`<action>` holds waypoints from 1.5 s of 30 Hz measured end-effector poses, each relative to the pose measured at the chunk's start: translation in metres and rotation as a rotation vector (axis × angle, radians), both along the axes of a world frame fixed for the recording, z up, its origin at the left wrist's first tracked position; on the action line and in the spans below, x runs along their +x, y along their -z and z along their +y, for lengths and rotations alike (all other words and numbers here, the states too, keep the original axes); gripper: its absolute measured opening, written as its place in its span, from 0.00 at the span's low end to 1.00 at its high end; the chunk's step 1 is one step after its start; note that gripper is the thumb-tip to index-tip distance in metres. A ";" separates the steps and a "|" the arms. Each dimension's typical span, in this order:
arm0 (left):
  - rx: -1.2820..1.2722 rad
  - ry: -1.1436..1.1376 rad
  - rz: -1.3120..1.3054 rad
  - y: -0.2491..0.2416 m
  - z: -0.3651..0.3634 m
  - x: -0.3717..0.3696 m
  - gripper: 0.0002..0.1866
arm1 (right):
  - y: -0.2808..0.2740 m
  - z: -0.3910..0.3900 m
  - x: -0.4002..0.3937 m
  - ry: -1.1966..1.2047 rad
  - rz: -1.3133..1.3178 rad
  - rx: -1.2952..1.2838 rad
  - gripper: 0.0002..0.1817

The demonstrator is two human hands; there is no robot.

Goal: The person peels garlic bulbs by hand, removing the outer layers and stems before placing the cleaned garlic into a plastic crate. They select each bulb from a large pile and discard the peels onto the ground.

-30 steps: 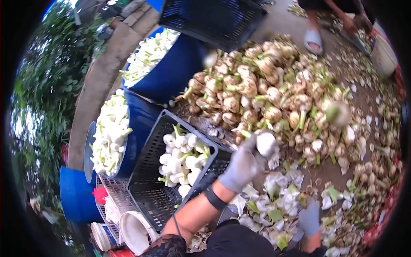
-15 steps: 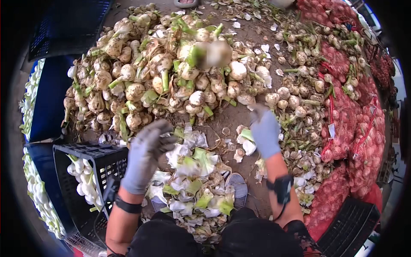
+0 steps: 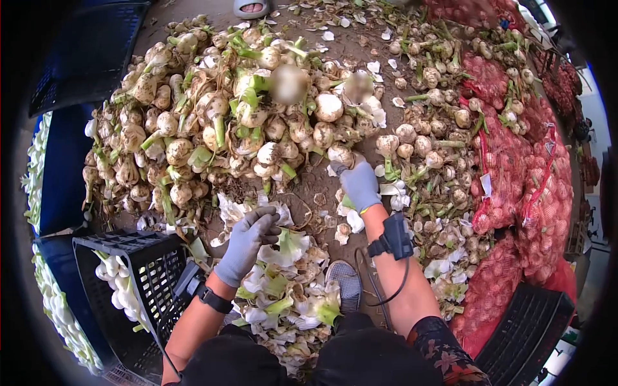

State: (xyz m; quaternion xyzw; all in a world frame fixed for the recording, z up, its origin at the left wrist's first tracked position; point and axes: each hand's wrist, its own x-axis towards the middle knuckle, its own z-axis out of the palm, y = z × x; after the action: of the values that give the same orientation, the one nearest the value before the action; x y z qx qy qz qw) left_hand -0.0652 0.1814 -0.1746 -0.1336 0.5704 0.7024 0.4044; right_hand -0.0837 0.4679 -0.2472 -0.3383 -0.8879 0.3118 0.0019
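Note:
My right hand, in a grey glove with dirty fingertips, reaches the front edge of a heap of garlic. Its thumb and fingers close around the near side of a soil-stained garlic bulb that still lies on the heap. My left hand, gloved too, hovers over loose peelings between my feet. Its fingers are loosely bent and somewhat apart, with nothing visible in them. Many bulbs in the heap carry green cut stems and dry, muddy skins.
At my left stands a black crate holding clean white garlic, beside blue crates. Red net sacks of bulbs line the right, near a black crate. Smaller bulbs lie scattered there. A person's shoe shows at the far edge.
My right hand has come to the bulb at the heap's front edge. My left hand has lowered slightly over the peelings. The view has shifted a little to the right.

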 end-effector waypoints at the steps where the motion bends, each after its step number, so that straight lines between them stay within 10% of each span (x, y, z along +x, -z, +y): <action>1: -0.004 0.028 0.017 0.003 0.002 -0.001 0.22 | 0.003 -0.001 0.002 0.017 0.084 0.010 0.27; 4: 0.002 0.076 0.056 0.005 0.009 -0.002 0.22 | -0.025 -0.006 0.002 -0.003 0.111 -0.091 0.29; 7: 0.017 0.032 0.120 -0.007 0.018 0.000 0.30 | -0.040 -0.031 0.037 0.010 0.177 -0.784 0.24; 10: 0.129 0.069 0.195 -0.003 0.015 0.010 0.39 | -0.086 -0.088 0.083 -0.480 0.284 -0.506 0.29; 15: -0.008 0.157 0.370 -0.020 -0.010 0.008 0.37 | -0.079 -0.089 0.084 -0.235 0.261 -1.447 0.22; 18: -0.261 0.457 0.863 -0.053 -0.005 0.008 0.34 | -0.121 -0.090 0.063 -0.324 0.010 -1.176 0.14; 26: 0.369 -0.198 -0.035 -0.043 -0.030 0.021 0.36 | -0.129 -0.116 0.072 -0.313 -0.107 -1.013 0.12; 32: 0.548 -0.223 -0.152 -0.051 -0.034 0.021 0.46 | -0.119 -0.132 0.077 -0.568 0.256 -0.517 0.14; 35: 0.167 -0.019 0.250 -0.056 -0.026 0.028 0.46 | -0.111 -0.130 0.074 -0.265 0.136 -1.248 0.17; 40: -0.124 -0.224 0.372 -0.040 -0.037 0.026 0.32 | -0.119 -0.135 0.078 -0.175 -0.117 -1.138 0.13; 45: -0.338 0.169 0.999 -0.028 -0.043 0.026 0.25 | -0.111 -0.136 0.089 -0.356 -0.059 -1.109 0.16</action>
State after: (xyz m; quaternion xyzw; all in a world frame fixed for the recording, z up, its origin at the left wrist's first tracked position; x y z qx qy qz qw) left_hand -0.0391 0.1383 -0.1462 0.2000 0.8075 0.5436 0.1118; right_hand 0.0050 0.3317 -0.1361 -0.1427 -0.6350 0.7159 -0.2527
